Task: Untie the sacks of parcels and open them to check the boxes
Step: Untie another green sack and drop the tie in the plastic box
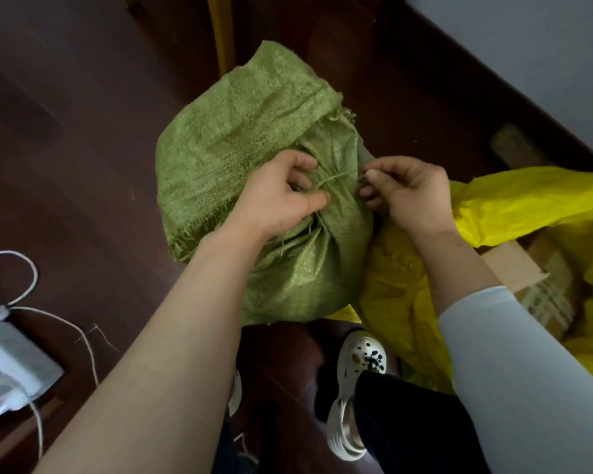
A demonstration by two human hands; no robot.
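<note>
A green woven sack (226,145) stands on the dark wooden floor, its neck gathered and bound with a thin pale twine (332,181). My left hand (278,196) grips the bunched neck, fingers curled at the knot. My right hand (408,193) pinches the end of the twine between thumb and forefinger just right of the neck. To the right lies a yellow sack (514,203), opened, with cardboard boxes (514,265) showing inside it.
A white power strip (11,357) with white cables lies at the lower left, beside a loose piece of string (89,350). My feet in white clogs (356,388) stand below the sacks. A pale wall (528,39) runs along the upper right.
</note>
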